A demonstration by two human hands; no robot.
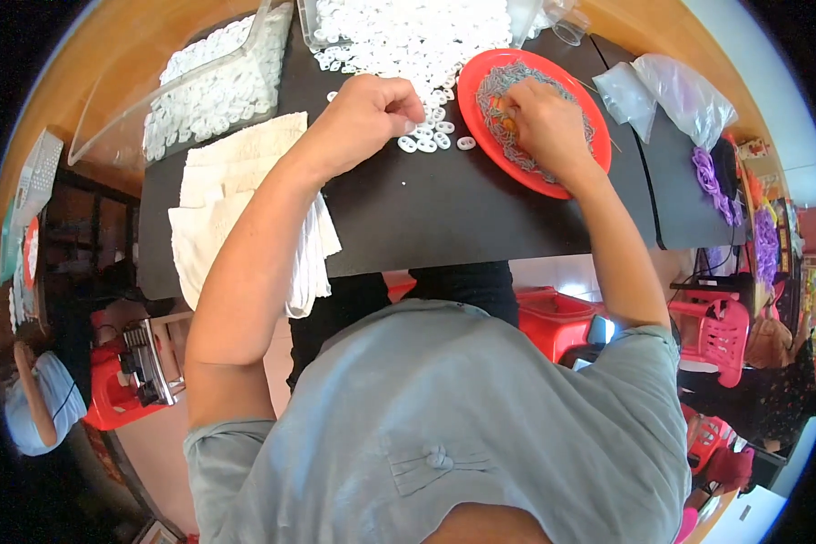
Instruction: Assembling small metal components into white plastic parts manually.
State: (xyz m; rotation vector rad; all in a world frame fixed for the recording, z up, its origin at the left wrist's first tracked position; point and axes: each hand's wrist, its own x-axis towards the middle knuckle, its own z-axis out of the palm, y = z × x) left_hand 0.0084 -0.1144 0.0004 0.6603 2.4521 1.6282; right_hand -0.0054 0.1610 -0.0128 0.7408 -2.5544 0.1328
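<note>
Small white oval pieces with two holes lie loose on the dark table, spilling from a heap at its far side. My left hand is over their near edge, thumb and fingers pinched together; whatever is between the fingertips blends with the white pieces. A red round plate to the right holds a tangle of short grey cords with something orange among them. My right hand reaches into the plate with curled fingers, the tips down in the cords, so what they grip is hidden.
White cloths hang over the table's front edge under my left forearm. A clear bin of white pieces stands far left, another clear container at the back. Clear plastic bags and purple cord lie at right.
</note>
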